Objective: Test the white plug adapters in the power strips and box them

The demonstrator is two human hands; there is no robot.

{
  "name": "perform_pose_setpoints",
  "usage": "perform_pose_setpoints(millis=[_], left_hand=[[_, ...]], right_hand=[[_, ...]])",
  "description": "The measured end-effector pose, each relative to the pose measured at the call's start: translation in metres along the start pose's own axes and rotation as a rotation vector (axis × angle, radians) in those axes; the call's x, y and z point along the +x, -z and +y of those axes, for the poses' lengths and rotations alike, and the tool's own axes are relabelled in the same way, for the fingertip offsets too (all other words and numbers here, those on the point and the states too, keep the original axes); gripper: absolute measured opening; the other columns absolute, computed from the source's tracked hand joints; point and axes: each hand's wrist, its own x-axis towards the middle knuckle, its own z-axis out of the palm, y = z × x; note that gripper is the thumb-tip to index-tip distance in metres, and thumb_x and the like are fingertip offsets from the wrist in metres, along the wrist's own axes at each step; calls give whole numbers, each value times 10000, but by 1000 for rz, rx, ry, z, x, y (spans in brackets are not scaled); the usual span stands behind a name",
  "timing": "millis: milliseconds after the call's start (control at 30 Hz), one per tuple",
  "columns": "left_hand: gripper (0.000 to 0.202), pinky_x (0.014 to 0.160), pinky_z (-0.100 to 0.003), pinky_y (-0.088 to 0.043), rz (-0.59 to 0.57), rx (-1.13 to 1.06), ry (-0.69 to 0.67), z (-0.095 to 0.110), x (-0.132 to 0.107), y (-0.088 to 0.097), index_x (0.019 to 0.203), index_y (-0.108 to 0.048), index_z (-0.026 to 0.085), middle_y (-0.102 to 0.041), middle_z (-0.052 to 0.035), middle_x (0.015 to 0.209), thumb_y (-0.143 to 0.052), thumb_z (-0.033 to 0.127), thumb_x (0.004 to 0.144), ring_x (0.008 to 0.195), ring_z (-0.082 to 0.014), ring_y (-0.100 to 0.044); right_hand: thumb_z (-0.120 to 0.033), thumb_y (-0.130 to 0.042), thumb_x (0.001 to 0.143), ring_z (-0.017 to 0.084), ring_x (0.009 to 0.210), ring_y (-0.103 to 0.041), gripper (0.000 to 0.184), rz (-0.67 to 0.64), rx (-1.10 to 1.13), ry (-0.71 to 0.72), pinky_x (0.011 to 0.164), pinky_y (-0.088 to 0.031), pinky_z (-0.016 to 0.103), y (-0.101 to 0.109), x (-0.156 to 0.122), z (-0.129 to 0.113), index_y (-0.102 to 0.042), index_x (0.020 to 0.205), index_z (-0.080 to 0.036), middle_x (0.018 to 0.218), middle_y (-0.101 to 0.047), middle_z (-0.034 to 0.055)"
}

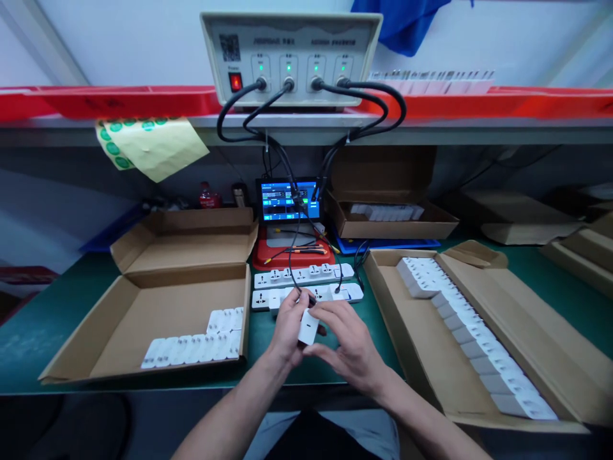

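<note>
We hold a white plug adapter (308, 327) between our two hands, near the middle of the green bench (71, 348) and a little back from its near edge. Its long axis points away from us, toward the far edge of the bench, leaning slightly to the right. Our hands are together around it: our left hand (286, 327) clamps its left side, and the fingers (332, 313) of our right hand (347, 342) press against its right side.

Just beyond lie two white power strips (304, 276) (306, 295), side by side across the bench, with a black test lead (290, 259) running down to them. Behind them sit a red tray (292, 254) and a small lit screen (287, 201). Above, on a shelf, stands a test unit (287, 57) with four green lights. To our left, an open cardboard box (182, 246) holds white adapters (191, 345) in an L; to our right, another box (522, 332) holds a long diagonal row of white adapters (474, 338).
</note>
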Motion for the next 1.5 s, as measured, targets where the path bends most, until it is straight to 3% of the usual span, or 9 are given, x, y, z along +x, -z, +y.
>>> perform_pose_setpoints(millis=[167,233,333,433,533,700,800,1000,1500], left_hand=[[612,496,-228,-484,-93,83,93,-2,-14,20,945,-673,223,-681,26,693,-965,733,770,519,-119,-591],[623,478,-228,-456,-137,158,113,-1,-18,26,885,-703,195,-698,-2,686,-958,752,771,495,-109,-572],[647,468,-218,-421,-139,195,130,0,-22,34,768,-714,163,-690,-22,678,-970,757,754,499,-92,-554],[617,484,-216,-452,-45,93,138,0,-27,46,829,-767,158,-676,-9,686,-999,722,738,542,-102,-577],[585,532,-223,-503,107,-34,97,3,-32,59,930,-824,142,-683,-24,715,-963,697,810,631,-130,-636],[706,532,-232,-454,215,42,-39,18,-32,62,709,-760,121,-768,-92,860,-820,798,902,580,-96,-618],[793,528,-245,-432,166,154,-76,26,-26,53,628,-695,148,-771,-94,824,-722,887,915,560,-101,-592],[851,521,-278,-408,165,344,-143,33,-13,47,618,-659,211,-547,1,490,-537,991,935,474,-138,-502],[762,741,-322,-502,350,532,-539,40,-12,33,759,-673,225,-654,-20,717,-519,932,997,711,-196,-602]], right_hand=[[-481,-606,1142,316,1269,-718,314,-102,167,-272,1065,-637,484,2,20,11,-753,1330,-277,1328,-766,136],[-521,-535,1165,284,1169,-728,371,-204,316,-369,970,-650,428,-6,31,15,-785,1209,-251,1240,-762,121],[-613,-596,1119,249,1023,-707,453,-297,496,-446,811,-634,371,-18,43,17,-783,974,-227,1217,-733,110],[-647,-678,1073,236,981,-666,513,-258,519,-448,818,-589,355,-18,48,17,-723,791,-221,1075,-708,88],[-640,-736,1046,198,811,-597,529,-321,515,-476,728,-519,319,-10,48,19,-684,726,-221,815,-641,30],[-640,-857,955,145,608,-542,483,-461,609,-605,582,-443,283,-4,51,13,-755,770,-205,661,-648,-7],[-631,-906,911,140,598,-566,454,-391,717,-631,563,-465,273,-10,56,0,-797,842,-196,677,-686,0],[-555,-955,888,145,644,-636,379,-202,818,-582,590,-535,262,-14,62,-13,-828,922,-200,762,-756,17],[-443,-851,988,171,666,-677,257,126,557,-437,615,-586,274,-36,53,-19,-788,860,-229,790,-769,26]])
